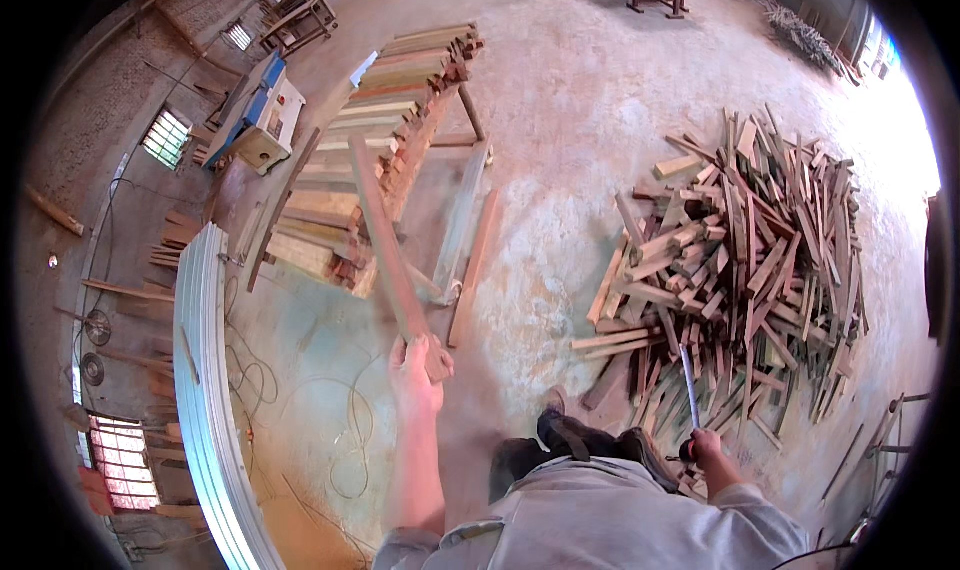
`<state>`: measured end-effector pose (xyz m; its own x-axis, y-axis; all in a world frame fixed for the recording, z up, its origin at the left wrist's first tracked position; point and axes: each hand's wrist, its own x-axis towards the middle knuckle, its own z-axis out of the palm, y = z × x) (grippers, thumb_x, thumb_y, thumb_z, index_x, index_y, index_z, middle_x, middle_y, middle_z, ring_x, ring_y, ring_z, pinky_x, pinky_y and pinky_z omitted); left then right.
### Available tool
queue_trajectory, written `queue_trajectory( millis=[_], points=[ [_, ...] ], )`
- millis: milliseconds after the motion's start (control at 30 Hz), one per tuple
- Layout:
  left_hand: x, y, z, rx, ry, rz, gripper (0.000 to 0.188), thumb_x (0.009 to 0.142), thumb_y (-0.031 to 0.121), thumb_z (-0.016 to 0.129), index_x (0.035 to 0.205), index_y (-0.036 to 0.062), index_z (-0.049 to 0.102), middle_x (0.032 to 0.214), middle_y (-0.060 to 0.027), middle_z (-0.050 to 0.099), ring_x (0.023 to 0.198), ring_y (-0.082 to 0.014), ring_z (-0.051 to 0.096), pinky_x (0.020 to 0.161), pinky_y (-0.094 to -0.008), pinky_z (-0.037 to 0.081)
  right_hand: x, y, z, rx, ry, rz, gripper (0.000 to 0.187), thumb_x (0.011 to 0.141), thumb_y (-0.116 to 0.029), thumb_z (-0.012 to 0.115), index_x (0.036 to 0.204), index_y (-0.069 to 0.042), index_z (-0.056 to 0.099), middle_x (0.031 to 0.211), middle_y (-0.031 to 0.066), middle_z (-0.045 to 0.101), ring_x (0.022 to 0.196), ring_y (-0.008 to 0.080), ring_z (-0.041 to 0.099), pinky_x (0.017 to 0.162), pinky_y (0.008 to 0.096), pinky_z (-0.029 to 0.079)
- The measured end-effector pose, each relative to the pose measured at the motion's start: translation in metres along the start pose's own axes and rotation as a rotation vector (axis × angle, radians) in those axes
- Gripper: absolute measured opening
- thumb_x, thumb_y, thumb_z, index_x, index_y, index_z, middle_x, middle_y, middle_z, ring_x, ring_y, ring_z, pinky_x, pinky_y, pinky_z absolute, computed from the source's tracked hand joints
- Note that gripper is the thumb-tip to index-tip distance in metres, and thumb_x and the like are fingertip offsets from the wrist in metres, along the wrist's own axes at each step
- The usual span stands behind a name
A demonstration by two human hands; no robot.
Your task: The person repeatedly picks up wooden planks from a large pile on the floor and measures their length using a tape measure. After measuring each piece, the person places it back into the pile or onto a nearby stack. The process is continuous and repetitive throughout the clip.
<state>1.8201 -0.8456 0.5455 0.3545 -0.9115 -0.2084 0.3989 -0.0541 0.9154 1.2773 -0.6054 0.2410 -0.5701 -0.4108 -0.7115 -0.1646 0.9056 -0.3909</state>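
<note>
My left hand (416,368) is closed round the near end of a long reddish-brown wooden batten (385,240). The batten points forward and slightly left, its far end overlapping the view of a rack of stacked wood pieces (325,205). Low on the right, my right hand (706,446) grips a tape measure (690,395), its narrow pale blade drawn out and reaching toward a big heap of loose wooden sticks (750,260). The fingers mostly cover the dark case. From this view I cannot tell whether the blade touches the heap.
Another batten (474,270) lies on the floor beside the rack. A long pale metal profile (210,400) runs along my left, with loose cable (355,430) near it. Behind stands a blue and white machine (262,120). A metal frame (890,440) is at the right edge.
</note>
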Motion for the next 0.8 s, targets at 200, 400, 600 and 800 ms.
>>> queue_trajectory(
  millis=[200, 400, 600, 800],
  points=[
    [0.176, -0.014, 0.078, -0.027, 0.091, 0.031, 0.028, 0.093, 0.020, 0.058, 0.113, 0.0023, 0.051, 0.091, -0.0081, 0.052, 0.064, -0.0195, 0.053, 0.056, -0.0355, 0.049, 0.025, 0.079, 0.012, -0.146, 0.158, -0.269, 0.030, 0.084, -0.029, 0.056, 0.082, -0.003, 0.070, 0.081, 0.0201, 0.068, 0.081, 0.0338, 0.068, 0.070, 0.0456, 0.049],
    [0.337, -0.028, 0.130, 0.005, 0.126, 0.031, 0.033, 0.094, 0.027, 0.060, 0.116, 0.0051, 0.051, 0.090, -0.0069, 0.054, 0.064, -0.0196, 0.057, 0.055, -0.0344, 0.048, -0.052, 0.084, 0.079, -0.295, 0.183, -0.221, 0.029, 0.088, -0.027, 0.056, 0.075, -0.003, 0.066, 0.071, 0.0171, 0.064, 0.070, 0.0274, 0.065, 0.062, 0.0412, 0.048],
    [0.526, -0.033, 0.184, -0.037, 0.187, 0.095, 0.050, 0.099, 0.027, 0.050, 0.141, 0.0034, 0.034, 0.094, -0.0130, 0.059, 0.061, -0.0204, 0.059, 0.054, -0.0343, 0.050, -0.102, -0.057, 0.156, 0.110, 0.183, 0.185, 0.030, 0.088, -0.028, 0.054, 0.072, -0.004, 0.064, 0.067, 0.0151, 0.061, 0.064, 0.0261, 0.061, 0.057, 0.0401, 0.045],
    [0.659, -0.020, 0.245, 0.110, 0.301, 0.040, 0.057, 0.101, 0.026, 0.045, 0.147, -0.0019, 0.027, 0.132, -0.0234, 0.048, 0.095, -0.0327, 0.062, 0.083, -0.0432, 0.052, -0.146, -0.204, 0.193, 0.312, 0.256, 0.400, 0.032, 0.089, -0.030, 0.053, 0.070, -0.006, 0.061, 0.062, 0.0132, 0.058, 0.058, 0.0249, 0.058, 0.052, 0.0389, 0.043]
  ],
)
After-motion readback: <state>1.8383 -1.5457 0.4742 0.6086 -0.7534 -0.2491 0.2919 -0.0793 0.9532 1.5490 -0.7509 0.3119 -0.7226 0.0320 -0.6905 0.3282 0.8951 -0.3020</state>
